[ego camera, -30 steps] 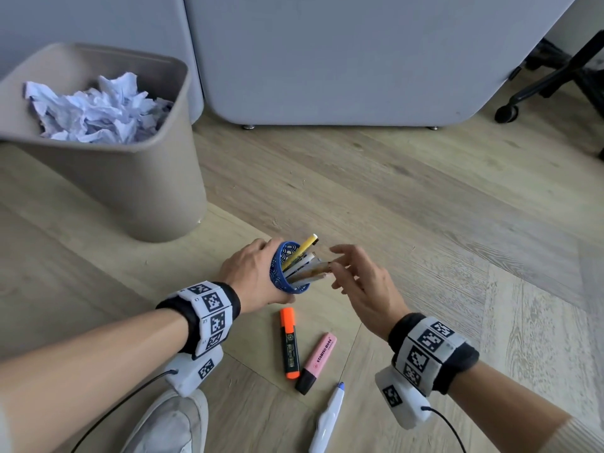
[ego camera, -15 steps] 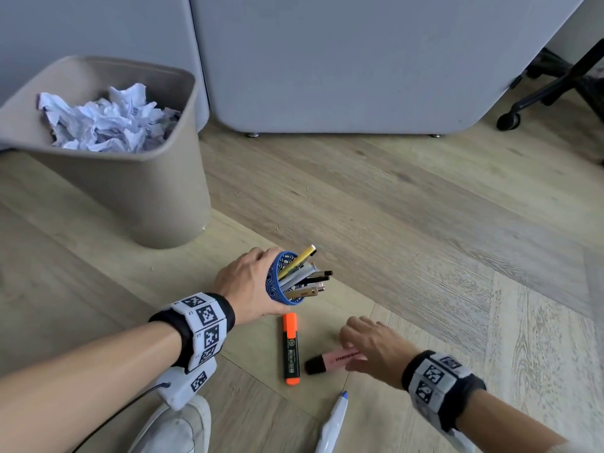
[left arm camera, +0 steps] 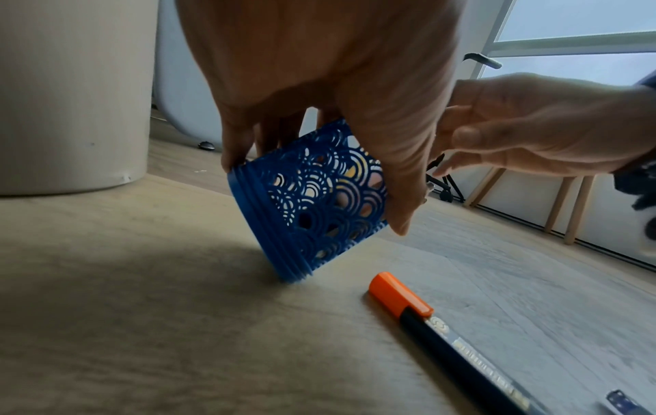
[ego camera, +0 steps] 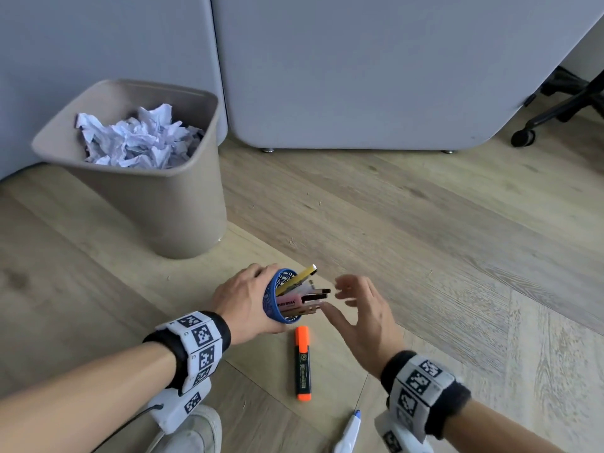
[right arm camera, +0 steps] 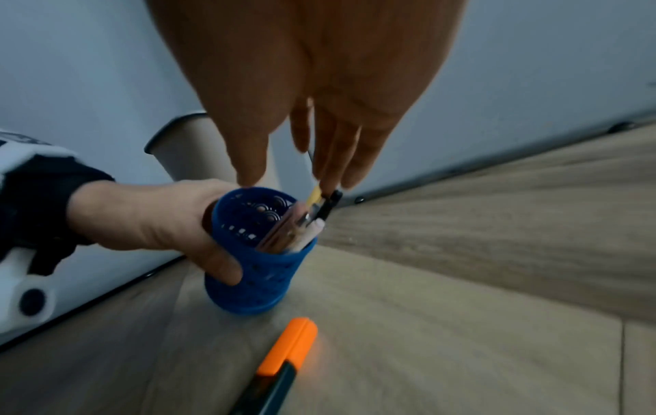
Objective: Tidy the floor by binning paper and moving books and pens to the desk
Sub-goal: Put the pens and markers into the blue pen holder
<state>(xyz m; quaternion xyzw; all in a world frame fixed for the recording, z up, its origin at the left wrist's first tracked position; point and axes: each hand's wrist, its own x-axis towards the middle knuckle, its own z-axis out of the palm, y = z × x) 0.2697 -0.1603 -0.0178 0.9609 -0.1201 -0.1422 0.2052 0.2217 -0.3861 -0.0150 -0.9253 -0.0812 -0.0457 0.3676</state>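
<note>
Gripping a tilted blue pen cup (ego camera: pixel 281 297) against the floor (ego camera: pixel 425 243), the left hand (ego camera: pixel 243 300) risks spilling its pens (ego camera: pixel 302 294) if the cup tips further. At far left, a bin (ego camera: pixel 157 204) holds crumpled paper (ego camera: pixel 137 138). The right hand (ego camera: pixel 362 313) hovers empty, fingers spread, beside the pen tips; 1 orange highlighter (ego camera: pixel 303 362) and 1 white pen (ego camera: pixel 348 431) remain on the floor.

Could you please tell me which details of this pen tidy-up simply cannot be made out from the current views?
- White pen: head view, bottom edge and right wrist band hide its lower part.
- Pen holder contents: exact count unclear; the pens overlap.
- Orange highlighter label: blurred in both wrist views.
- Left hand fingers: head view, hidden behind the holder.
- Desk and books: outside every view.
</note>
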